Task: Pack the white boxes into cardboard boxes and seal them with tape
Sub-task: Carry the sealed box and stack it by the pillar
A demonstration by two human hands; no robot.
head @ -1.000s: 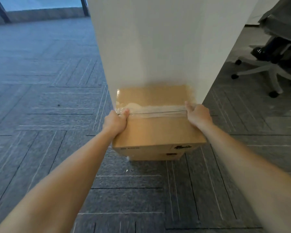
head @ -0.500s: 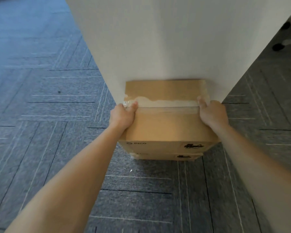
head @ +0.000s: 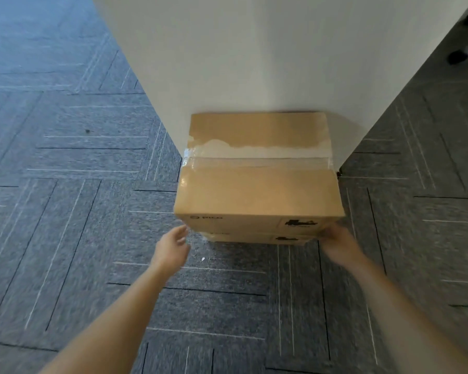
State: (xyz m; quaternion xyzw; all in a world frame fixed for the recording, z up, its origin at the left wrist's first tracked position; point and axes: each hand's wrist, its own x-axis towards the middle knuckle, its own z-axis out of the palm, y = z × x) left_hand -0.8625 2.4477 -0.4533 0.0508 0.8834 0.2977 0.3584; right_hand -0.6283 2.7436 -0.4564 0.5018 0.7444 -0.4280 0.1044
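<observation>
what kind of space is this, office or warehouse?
Most likely an office. Grey carpet tiles laid in a herringbone pattern cover the floor, a white pillar rises from it, and what look like black chair casters show at the upper right. A taped cardboard box sits against the pillar.

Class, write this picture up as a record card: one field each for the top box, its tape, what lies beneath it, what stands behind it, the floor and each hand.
Top box: cardboard box, flaps closed
Tape: clear tape strip across the top seam
Beneath: second cardboard box, only its front edge showing
Behind: white pillar, the stack set against it
Floor: grey carpet tiles
Left hand: fingers relaxed, beside the near left corner, holding nothing
Right hand: blurred, at the near right corner; contact unclear
</observation>
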